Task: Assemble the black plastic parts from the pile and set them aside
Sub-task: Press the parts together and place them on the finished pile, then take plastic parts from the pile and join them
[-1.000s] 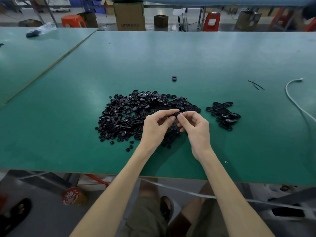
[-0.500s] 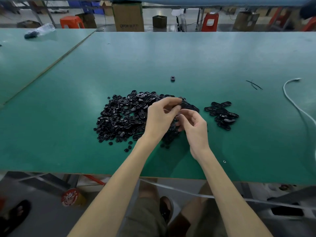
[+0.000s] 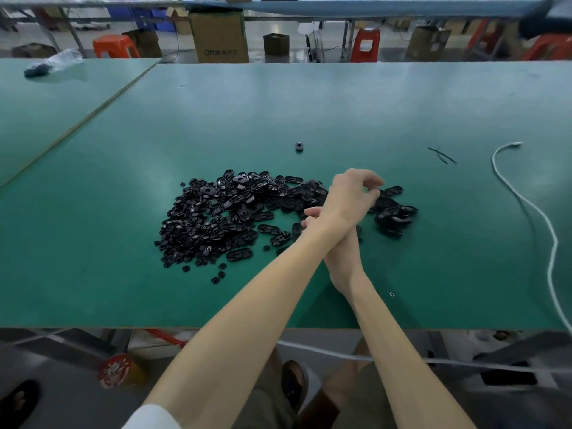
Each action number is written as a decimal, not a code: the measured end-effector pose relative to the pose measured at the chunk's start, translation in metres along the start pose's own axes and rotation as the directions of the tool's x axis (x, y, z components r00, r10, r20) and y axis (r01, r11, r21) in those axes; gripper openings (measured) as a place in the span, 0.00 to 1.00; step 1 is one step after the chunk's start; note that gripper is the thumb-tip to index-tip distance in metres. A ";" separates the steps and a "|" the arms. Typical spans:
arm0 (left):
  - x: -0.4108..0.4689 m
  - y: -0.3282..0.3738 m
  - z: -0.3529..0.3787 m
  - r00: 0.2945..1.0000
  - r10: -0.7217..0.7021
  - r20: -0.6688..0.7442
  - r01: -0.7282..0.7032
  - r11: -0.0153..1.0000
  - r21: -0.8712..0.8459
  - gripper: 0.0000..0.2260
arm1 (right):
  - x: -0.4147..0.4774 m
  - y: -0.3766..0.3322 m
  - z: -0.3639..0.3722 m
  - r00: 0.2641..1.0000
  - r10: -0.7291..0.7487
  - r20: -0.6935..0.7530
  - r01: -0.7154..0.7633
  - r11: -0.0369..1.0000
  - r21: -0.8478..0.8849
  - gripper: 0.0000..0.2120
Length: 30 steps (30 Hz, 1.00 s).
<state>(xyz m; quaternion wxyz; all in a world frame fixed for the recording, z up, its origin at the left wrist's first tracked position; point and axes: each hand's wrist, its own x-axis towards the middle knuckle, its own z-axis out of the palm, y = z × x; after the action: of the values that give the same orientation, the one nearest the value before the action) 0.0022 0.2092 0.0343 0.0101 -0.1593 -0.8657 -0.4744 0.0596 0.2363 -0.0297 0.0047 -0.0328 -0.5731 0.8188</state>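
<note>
Black plastic oval parts (image 3: 223,218) lay heaped on the green table (image 3: 93,274), with a smaller finished cluster (image 3: 397,215) just beside them. The left hand (image 3: 353,193) hung over that cluster, fingers curled, contents unclear. The right hand (image 3: 343,249) sat under the crossed forearm, its grip unreadable. A loose drop might bounce an assembly into the heap.

Overall light: we find it even and moderately bright, coming from overhead, with no hard beams.
Table (image 3: 309,103): soft pale sheen in patches on the green top, clearest just left of the pile (image 3: 216,218).
Shadows: weak and diffuse; we note a dim patch on the table around the arms (image 3: 263,305).
Pile: the black parts merge into one dark mass, with small glints on a few.
Left hand (image 3: 353,193): slightly blurred at the fingertips.
Edges: wide-angle stretch toward the corners; the top right corner is smeared.
Background: soft, with little detail.
Under the table: dim.
</note>
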 end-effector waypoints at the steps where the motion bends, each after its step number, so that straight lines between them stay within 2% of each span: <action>1: -0.001 -0.002 -0.002 0.999 -0.001 -0.034 0.001 1.000 0.002 0.10 | 0.002 0.001 0.000 1.000 0.004 -0.002 -0.005 0.999 -0.042 0.12; 4: -0.006 -0.011 -0.019 0.994 -0.010 -0.105 0.010 1.000 -0.004 0.10 | 0.006 0.004 0.001 0.993 -0.105 -0.055 0.085 0.952 -0.294 0.14; 8: -0.017 -0.031 -0.061 0.993 -0.011 -0.115 0.024 0.994 0.106 0.10 | 0.005 0.004 0.000 0.984 -0.176 -0.037 0.157 0.942 -0.297 0.05; 11: -0.029 -0.055 -0.100 0.993 -0.060 -0.105 0.086 0.960 0.266 0.09 | 0.007 0.008 0.000 0.986 -0.157 -0.063 0.132 0.946 -0.296 0.07; 15: -0.050 -0.086 -0.145 0.973 -0.217 -0.081 0.231 0.884 0.406 0.05 | 0.008 0.009 -0.001 0.988 -0.145 -0.059 0.123 0.953 -0.277 0.07; 18: -0.063 -0.100 -0.165 0.931 -0.365 -0.009 0.325 0.818 0.474 0.08 | 0.008 0.009 -0.001 0.988 -0.147 -0.053 0.126 0.950 -0.286 0.07; 20: -0.069 -0.106 -0.167 0.914 -0.405 0.003 0.348 0.790 0.504 0.10 | 0.007 0.009 -0.001 0.988 -0.148 -0.051 0.128 0.950 -0.287 0.07; 22: -0.074 -0.109 -0.164 0.923 -0.383 -0.019 0.342 0.799 0.495 0.08 | 0.006 0.009 -0.001 0.987 -0.151 -0.051 0.130 0.949 -0.288 0.07; 26: -0.077 -0.107 -0.155 0.959 -0.248 -0.135 0.282 0.845 0.455 0.04 | 0.006 0.009 -0.002 0.987 -0.153 -0.047 0.133 0.948 -0.290 0.07; 30: -0.076 -0.098 -0.143 0.978 -0.154 -0.142 0.184 0.954 0.237 0.03 | 0.005 0.009 -0.002 0.986 -0.169 -0.017 0.156 0.941 -0.299 0.06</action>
<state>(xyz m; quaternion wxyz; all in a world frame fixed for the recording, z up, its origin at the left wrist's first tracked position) 0.0275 0.0217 0.0199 0.0420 -0.0528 -0.9266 -0.3700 0.0550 0.2347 -0.0392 0.0794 -0.0033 -0.6899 0.7195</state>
